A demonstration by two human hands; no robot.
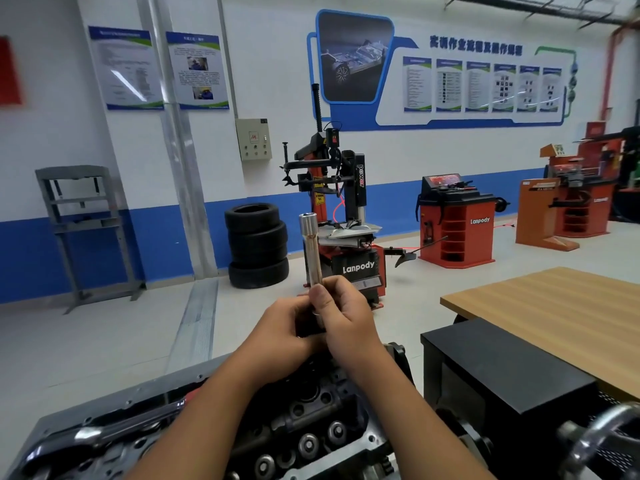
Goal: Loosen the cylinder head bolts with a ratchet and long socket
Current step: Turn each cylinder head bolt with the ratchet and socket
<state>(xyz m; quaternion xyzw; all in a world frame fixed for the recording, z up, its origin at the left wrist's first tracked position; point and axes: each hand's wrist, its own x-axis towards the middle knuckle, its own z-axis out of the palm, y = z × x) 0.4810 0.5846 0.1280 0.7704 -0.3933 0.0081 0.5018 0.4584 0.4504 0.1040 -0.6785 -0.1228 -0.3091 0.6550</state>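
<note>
A long silver socket (311, 249) stands upright in front of me, its open end at the top. My right hand (346, 315) grips its lower part, thumb along the shaft. My left hand (289, 332) is curled around a dark part just below, most likely the ratchet head, which is mostly hidden by both hands. The cylinder head (311, 427), dark with round valve springs and bolt holes, lies low in the view under my forearms. A chrome ratchet-like tool (100, 433) rests on the grey stand at the lower left.
A black box (502, 375) stands to the right of the engine, with a wooden table (554, 306) behind it. A chrome handle (602, 441) sits at the bottom right. Across the floor are a tyre changer (341, 216), stacked tyres (258, 244) and orange balancers (457, 226).
</note>
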